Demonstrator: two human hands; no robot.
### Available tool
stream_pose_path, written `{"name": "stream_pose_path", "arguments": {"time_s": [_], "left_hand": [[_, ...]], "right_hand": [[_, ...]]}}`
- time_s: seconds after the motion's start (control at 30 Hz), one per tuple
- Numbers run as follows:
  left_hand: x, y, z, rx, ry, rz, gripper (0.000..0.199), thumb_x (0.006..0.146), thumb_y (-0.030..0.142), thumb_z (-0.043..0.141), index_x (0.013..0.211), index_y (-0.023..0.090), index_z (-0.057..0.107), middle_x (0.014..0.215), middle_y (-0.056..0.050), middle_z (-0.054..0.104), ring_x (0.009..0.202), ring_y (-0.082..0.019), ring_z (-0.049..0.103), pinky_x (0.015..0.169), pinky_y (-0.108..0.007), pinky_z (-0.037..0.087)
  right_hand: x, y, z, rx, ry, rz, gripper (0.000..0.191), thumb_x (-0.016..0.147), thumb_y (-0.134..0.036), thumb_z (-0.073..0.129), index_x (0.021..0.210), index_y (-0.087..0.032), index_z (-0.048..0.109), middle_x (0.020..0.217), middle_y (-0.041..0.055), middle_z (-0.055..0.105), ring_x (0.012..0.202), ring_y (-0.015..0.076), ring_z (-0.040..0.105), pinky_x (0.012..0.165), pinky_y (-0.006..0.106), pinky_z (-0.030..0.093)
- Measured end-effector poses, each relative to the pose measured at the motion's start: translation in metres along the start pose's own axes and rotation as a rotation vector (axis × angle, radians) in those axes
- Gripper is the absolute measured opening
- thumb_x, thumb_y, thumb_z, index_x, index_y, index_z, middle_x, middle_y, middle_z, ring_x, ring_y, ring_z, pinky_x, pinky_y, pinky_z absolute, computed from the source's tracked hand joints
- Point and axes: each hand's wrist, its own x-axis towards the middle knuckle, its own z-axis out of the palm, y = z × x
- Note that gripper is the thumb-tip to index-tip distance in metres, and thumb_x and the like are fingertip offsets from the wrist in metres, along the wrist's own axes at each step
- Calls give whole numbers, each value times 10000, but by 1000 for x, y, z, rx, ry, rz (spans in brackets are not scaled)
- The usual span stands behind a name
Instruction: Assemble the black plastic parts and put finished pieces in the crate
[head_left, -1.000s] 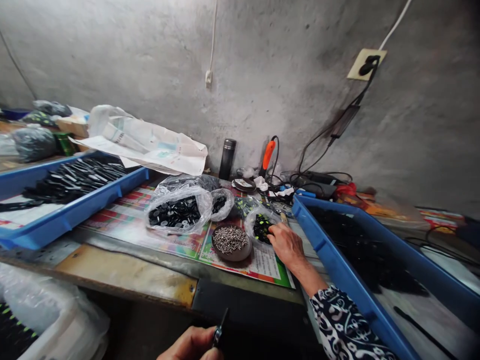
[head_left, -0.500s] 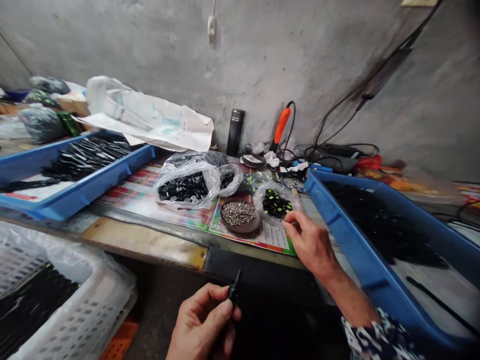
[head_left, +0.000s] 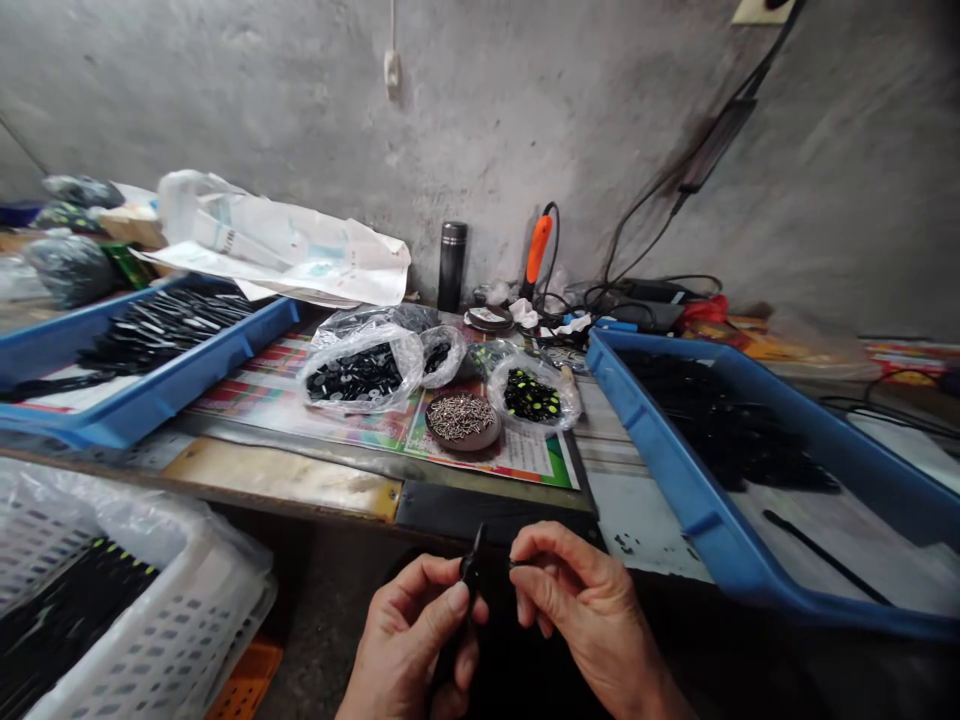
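Observation:
My left hand [head_left: 416,630] is closed around a slim black plastic part [head_left: 472,568], its narrow tip pointing up between thumb and forefinger. Just to the right, my right hand [head_left: 581,605] pinches a tiny dark piece [head_left: 513,565], too small to name. The two hands are close together but apart, in front of the bench edge. Beyond them stands a round dish [head_left: 489,436] with small metal pins [head_left: 457,415]. Beside it, an open plastic bag [head_left: 571,405] holds black and yellow-green pieces [head_left: 529,394]. Another open bag [head_left: 409,372] contains black and grey discs.
Blue trays with black parts stand at the left [head_left: 161,400] and right [head_left: 675,490]. A white basket [head_left: 172,610] sits low at the left. Behind are a black flask [head_left: 451,265], an orange-handled tool [head_left: 538,248] and cables [head_left: 645,220] along the wall.
My right hand has come back from the bag of black and yellow-green pieces to beside my left hand. The left hand keeps its hold on the black part. The view has shifted slightly.

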Motion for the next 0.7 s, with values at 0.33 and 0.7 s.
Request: {"name": "stream_pose_path", "arguments": {"time_s": [0.33,0.7], "left_hand": [[-7,0,2,40,12,1,442,582,441,914,809,159,659,664,-2,705,357,-29,474,304,-98,267],[-14,0,6,33,8,25,430,586,445,912,795,167,660,617,28,661,346,-9,431,303,-80,248]], "right_hand": [[-12,-3,3,7,18,-69,113,894,-292,713,913,-187,677,655,-28,588,519,100,552,490,128,451],[-18,-11,5,-157,-52,-263,94,923,-219,687,831,-224,709,718,-35,605,636,115,571,603,163,448]]}}
